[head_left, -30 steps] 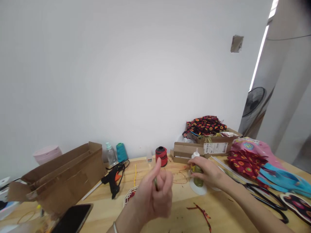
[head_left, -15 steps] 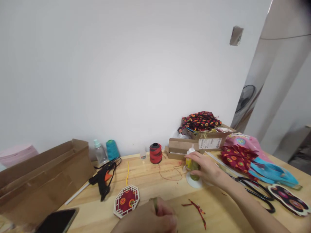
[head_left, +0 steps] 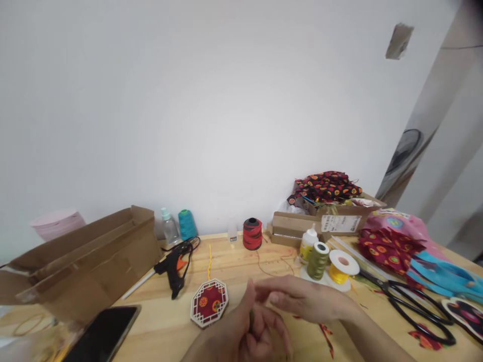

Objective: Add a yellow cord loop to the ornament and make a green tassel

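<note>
My left hand (head_left: 245, 334) is low at the front of the wooden table (head_left: 241, 264), fingers curled round a thin olive-green thing I cannot make out. My right hand (head_left: 302, 301) reaches across from the right, its fingertips meeting the left hand's thumb; its fingers are together and slightly curved. Just left of the hands lies an octagonal coaster (head_left: 209, 303) with red patterned fabric. Behind the right hand stand an olive thread spool (head_left: 318, 260), a yellow spool (head_left: 339, 269) and a white glue bottle (head_left: 308, 244).
A black glue gun (head_left: 174, 266), a red spool (head_left: 252, 234), a teal spool (head_left: 186, 224) and a small bottle (head_left: 169, 229) sit toward the wall. An open cardboard box (head_left: 86, 261) and a phone (head_left: 103, 334) are left. Black scissors (head_left: 415, 306), patterned fabrics (head_left: 388, 241) and cardboard boxes (head_left: 320, 221) are right.
My right hand left the spools and glue bottle and came back to meet my left hand. The left hand dropped from mid-air to the table front. The view shifted slightly.
</note>
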The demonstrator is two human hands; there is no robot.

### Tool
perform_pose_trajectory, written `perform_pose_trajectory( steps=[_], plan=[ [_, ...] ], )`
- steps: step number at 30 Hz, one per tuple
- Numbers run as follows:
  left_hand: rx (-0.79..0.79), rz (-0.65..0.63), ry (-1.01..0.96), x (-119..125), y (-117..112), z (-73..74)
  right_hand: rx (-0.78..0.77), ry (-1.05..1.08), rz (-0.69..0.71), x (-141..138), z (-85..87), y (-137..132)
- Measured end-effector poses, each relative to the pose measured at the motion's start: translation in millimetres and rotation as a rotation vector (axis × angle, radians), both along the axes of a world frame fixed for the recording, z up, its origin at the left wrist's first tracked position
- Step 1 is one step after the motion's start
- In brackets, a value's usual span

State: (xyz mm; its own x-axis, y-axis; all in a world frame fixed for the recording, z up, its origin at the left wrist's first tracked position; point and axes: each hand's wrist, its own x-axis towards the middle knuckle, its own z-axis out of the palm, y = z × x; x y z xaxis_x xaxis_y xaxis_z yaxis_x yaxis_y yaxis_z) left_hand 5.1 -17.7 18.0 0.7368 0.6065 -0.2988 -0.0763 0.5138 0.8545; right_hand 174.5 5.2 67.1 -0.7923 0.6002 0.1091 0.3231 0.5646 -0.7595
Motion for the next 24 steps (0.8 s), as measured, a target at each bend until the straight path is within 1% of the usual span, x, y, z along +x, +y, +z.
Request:
perform_pose_trajectory(
  steps=[1, 2, 4, 6, 9, 12, 15, 18, 20, 24],
  plan=[
    [-0.025, 0.029, 0.002, 0, 1, -4.4, -0.094, -0.048, 0.071, -4, -1.1, 1],
    [-0.045, 0.061, 0.002, 0, 2, -9.1, -0.16, -0.09, 0.101, -6, -3.2, 2],
    [-0.072, 0.086, 0.006, -1, 3, -18.4, -0.204, -0.161, 0.068, -6, -9.2, 6],
    [-0.084, 0.064, 0.028, -2, 4, -26.3, -0.163, -0.204, -0.003, -4, -16.3, 7],
    [-0.114, -0.067, 0.056, -2, 3, -32.5, -0.037, -0.106, -0.106, -4, -26.3, 4],
    [-0.201, -0.144, 0.055, 4, -2, -29.1, 0.045, 0.076, -0.133, -11, -34.3, 1],
    [-0.221, -0.131, 0.038, 11, -8, -20.5, 0.097, 0.169, -0.156, -19, -41.3, 0],
    [-0.181, -0.096, -0.035, 12, -10, -15.7, 0.134, 0.165, -0.194, -23, -48.5, 3],
    [-0.179, -0.09, -0.095, 9, -10, -16.8, 0.152, 0.161, -0.214, -24, -53.7, 4],
    [-0.238, -0.084, -0.252, 2, -8, -21.8, 0.205, 0.173, -0.254, -28, -62.9, 6]
  ],
)
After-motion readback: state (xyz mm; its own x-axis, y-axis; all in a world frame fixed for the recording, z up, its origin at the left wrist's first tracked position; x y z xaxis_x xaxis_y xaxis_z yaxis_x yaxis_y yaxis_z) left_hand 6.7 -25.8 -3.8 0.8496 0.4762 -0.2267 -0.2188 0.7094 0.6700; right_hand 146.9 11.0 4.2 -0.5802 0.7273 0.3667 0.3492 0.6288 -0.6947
